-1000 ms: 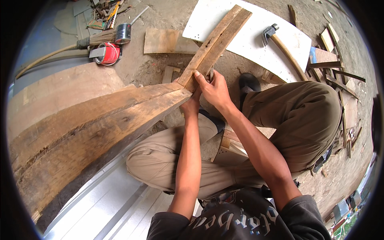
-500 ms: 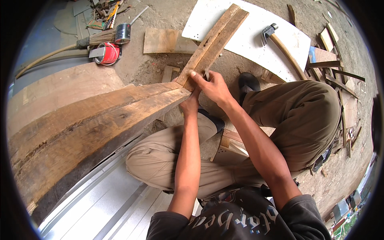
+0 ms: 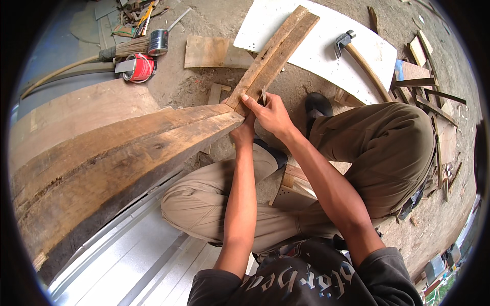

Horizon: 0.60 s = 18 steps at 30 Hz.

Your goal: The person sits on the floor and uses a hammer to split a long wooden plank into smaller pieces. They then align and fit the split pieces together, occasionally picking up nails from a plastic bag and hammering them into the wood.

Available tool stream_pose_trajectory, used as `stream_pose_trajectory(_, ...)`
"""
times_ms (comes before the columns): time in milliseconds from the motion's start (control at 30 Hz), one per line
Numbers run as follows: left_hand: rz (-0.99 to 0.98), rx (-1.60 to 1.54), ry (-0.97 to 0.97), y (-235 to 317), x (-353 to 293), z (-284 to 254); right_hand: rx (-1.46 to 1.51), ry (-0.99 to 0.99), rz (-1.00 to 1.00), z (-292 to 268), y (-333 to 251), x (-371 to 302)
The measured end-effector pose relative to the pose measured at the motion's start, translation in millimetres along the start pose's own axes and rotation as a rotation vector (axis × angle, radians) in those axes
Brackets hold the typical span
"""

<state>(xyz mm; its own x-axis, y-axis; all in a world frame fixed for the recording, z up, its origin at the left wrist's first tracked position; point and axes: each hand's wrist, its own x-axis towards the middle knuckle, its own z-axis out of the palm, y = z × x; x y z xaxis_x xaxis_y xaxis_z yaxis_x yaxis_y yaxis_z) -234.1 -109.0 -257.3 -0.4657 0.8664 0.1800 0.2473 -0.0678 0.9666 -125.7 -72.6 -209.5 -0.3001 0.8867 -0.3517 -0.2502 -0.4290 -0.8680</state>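
Two grooved wooden beams meet at a corner in front of me: a long, wide beam from the left and a shorter beam pointing away. My right hand is closed on the short beam near the joint, its thumb pressed on the top face. A small, thin greyish piece sticks up beside its fingers; I cannot make out its kind. Under the corner, my left hand grips the joint from below, with most of its fingers hidden by the wood.
A claw hammer lies on a white board beneath the short beam's far end. Left stand a red can, a dark tin and a brush. Wood scraps are piled right. My knees flank the work.
The right hand shifts very slightly at the joint, and the thin piece beside its fingers shows a little more upright. The beams hold nearly the same place.
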Motion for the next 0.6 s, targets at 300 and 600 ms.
stream_pose_trajectory(300,-0.072,-0.096,-0.025,5,-1,1,-0.218,0.042,-0.008,-1,-4,0)
stream_pose_trajectory(600,-0.057,-0.159,-0.007,6,-4,0,-0.618,0.257,-0.404,-7,-58,-34)
